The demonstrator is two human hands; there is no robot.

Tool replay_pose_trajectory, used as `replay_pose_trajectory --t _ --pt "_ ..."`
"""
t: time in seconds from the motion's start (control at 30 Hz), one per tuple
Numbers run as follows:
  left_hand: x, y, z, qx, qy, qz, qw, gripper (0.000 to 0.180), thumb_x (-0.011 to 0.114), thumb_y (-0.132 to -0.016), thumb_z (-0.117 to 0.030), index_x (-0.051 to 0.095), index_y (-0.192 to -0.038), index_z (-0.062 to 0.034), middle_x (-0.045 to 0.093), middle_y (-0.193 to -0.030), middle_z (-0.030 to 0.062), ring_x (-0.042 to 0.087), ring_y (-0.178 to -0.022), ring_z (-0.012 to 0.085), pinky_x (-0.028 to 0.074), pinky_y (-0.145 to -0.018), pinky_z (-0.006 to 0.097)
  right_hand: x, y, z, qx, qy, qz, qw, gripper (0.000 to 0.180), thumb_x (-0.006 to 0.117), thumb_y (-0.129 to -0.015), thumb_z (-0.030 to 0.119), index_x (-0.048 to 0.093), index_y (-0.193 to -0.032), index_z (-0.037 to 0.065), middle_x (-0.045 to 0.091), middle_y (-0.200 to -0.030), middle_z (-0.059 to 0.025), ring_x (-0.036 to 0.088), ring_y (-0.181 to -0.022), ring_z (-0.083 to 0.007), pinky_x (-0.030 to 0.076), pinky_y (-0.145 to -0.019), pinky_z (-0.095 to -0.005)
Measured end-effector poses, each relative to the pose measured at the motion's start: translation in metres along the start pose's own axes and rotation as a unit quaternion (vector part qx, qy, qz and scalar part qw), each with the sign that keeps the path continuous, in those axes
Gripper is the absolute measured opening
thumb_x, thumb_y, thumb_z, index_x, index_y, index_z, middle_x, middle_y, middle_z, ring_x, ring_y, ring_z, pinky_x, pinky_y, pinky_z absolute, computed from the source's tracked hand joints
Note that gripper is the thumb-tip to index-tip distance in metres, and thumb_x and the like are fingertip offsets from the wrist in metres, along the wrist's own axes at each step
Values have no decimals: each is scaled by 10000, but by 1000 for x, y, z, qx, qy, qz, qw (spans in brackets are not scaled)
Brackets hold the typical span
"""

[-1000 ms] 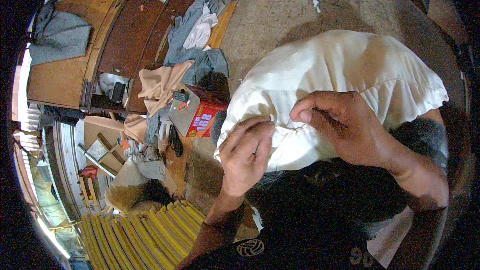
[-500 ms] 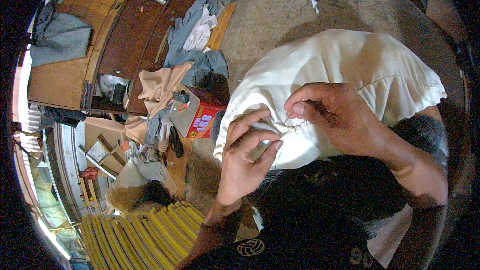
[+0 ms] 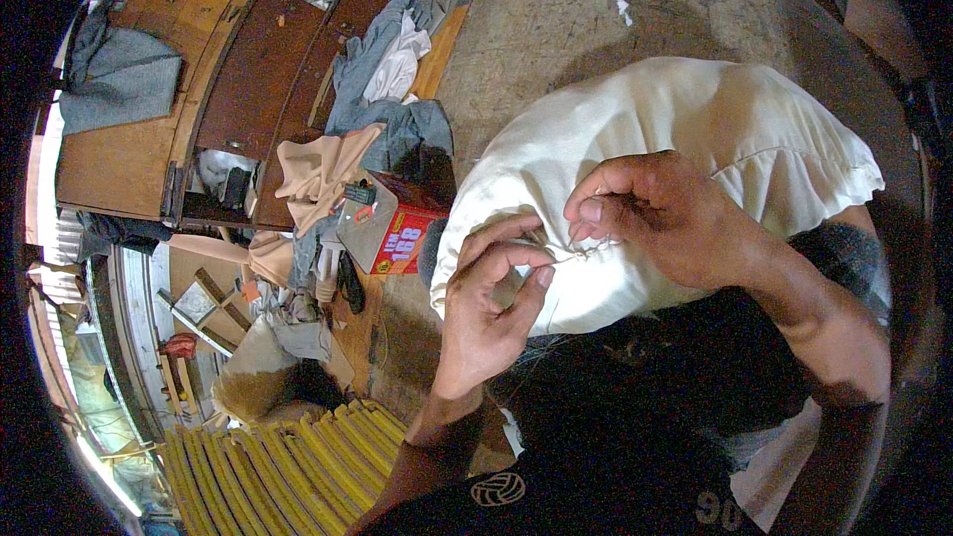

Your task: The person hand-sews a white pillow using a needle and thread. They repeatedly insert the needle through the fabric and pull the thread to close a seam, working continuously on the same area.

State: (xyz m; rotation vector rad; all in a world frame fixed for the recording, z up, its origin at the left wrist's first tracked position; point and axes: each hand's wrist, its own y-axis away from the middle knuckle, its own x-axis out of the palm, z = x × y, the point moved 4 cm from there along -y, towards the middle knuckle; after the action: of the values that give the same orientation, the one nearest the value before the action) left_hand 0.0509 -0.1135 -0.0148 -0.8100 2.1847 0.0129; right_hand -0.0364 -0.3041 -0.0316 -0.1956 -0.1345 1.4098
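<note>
White cloth point(image 3: 685, 119) is lying over the knees point(image 3: 844, 248), its long axis running left to right. At its near-left edge, the left hand point(image 3: 491, 313) is pinching it; beside, the right hand point(image 3: 655, 223) is curling, fingertips together, contents indiscernible.

On the red side of a box point(image 3: 417, 209), large pale letters and numerals point(image 3: 400, 246), with a small yellow mark point(image 3: 385, 266) near the lower edge. On the person's black garment point(image 3: 615, 437), a pale outlined ball emblem point(image 3: 498, 489) and, farther right, grey numerals point(image 3: 717, 509).
</note>
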Motion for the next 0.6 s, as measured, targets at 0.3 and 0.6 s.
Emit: replay_pose_trajectory --t 0.3,0.6 --pt "5 -1 4 -4 13 -10 1000 135 750 -866 -21 716 -992 -54 677 -1258 153 593 -1243 317 437 -1070 419 0 1 -4 7 34 10 999 264 566 -1020 219 677 -982 -18 719 -895 -141 702 -870 -268 544 -821 -399" --pt "14 1 10 12 26 -48 998 168 772 -855 -24 722 -1012 -58 682 -1210 159 617 -1197 313 470 -1032 414 3 -4 -9 38 8 48 998 190 614 -1013 135 668 -1089 -30 731 -940 -121 702 -877 -193 566 -813 -339"
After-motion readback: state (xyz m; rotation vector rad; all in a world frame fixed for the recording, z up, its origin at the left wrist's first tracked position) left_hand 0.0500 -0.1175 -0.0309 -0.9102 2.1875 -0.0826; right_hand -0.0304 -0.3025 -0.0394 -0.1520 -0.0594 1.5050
